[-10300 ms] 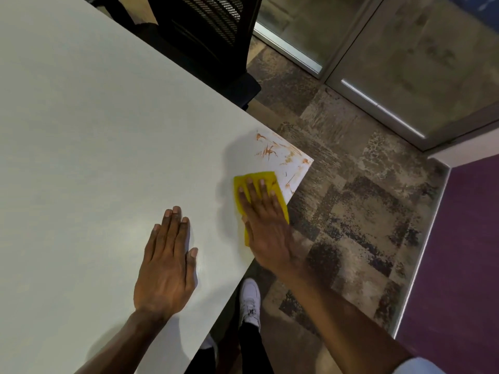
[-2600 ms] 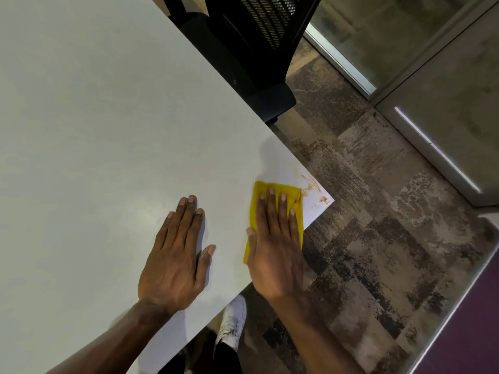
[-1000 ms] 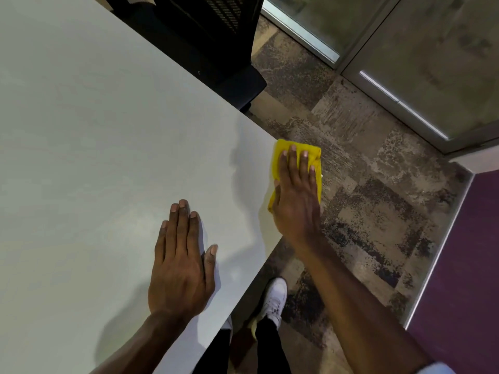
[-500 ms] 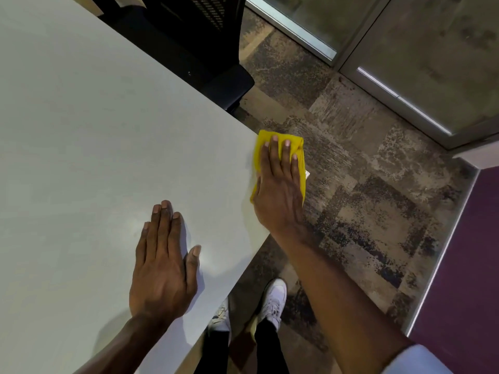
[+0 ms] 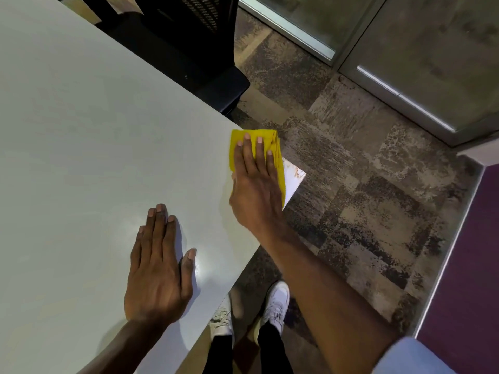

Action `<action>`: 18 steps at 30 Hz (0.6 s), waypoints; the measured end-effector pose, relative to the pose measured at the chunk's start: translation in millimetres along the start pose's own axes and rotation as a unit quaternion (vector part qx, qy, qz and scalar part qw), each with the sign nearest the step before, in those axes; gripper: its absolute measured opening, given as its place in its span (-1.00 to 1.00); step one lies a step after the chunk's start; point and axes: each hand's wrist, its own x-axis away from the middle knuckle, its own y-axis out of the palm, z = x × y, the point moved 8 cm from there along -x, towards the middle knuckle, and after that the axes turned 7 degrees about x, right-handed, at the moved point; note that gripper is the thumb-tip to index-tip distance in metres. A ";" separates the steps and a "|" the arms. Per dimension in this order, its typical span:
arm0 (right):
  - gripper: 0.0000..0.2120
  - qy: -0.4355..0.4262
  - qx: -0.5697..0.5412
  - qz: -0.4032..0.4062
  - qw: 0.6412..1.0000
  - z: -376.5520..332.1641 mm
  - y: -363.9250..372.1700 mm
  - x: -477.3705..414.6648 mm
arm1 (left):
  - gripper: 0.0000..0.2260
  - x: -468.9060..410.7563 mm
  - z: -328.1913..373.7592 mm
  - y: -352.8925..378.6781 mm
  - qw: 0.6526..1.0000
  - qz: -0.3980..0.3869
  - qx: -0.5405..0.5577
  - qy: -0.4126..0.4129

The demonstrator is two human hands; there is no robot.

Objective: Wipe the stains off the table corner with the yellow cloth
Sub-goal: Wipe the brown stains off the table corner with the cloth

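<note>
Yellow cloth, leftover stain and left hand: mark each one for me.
yellow cloth (image 5: 279, 168): head view, on its bare right edge beside the fingers.
leftover stain (image 5: 296, 172): head view, on the orange streak near the table corner tip.
left hand (image 5: 158, 276): head view, on the back of the hand, flat on the table.

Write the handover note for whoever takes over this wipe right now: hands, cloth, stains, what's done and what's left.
Right hand: flat, fingers spread, pressing the yellow cloth onto the table corner.
Left hand: flat on the white table, empty, bracing.
Done: the corner surface beside the cloth looks mostly clean.
Left: a thin orange-brown stain shows near the corner's outer edge, right of the cloth. What lies under the cloth is hidden; lift and check.
</note>
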 end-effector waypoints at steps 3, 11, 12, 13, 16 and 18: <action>-0.31 -0.024 0.000 0.009 1.000 -21.0 -1.4 35.7 | -0.32 0.5 -0.8 -0.1 1.000 -0.001 0.000 0.001; -0.31 0.019 0.024 0.011 0.999 0.5 1.5 2.9 | -0.33 -0.8 -0.6 0.8 1.000 0.000 0.003 0.000; -0.32 0.036 0.024 0.010 0.999 6.7 2.0 -7.5 | -0.33 -0.7 -1.1 0.8 1.000 -0.002 0.002 0.000; -0.33 0.048 0.023 0.012 0.998 10.7 2.2 -11.6 | -0.33 -0.9 -1.7 1.1 1.000 -0.004 0.001 -0.001; -0.30 0.065 0.011 0.016 0.998 4.9 -0.1 15.8 | -0.32 0.3 -3.3 1.1 1.000 -0.010 0.005 -0.007; -0.30 0.069 0.013 0.010 0.997 -2.3 -0.7 52.2 | -0.32 0.3 -2.0 0.7 1.000 -0.007 0.003 -0.006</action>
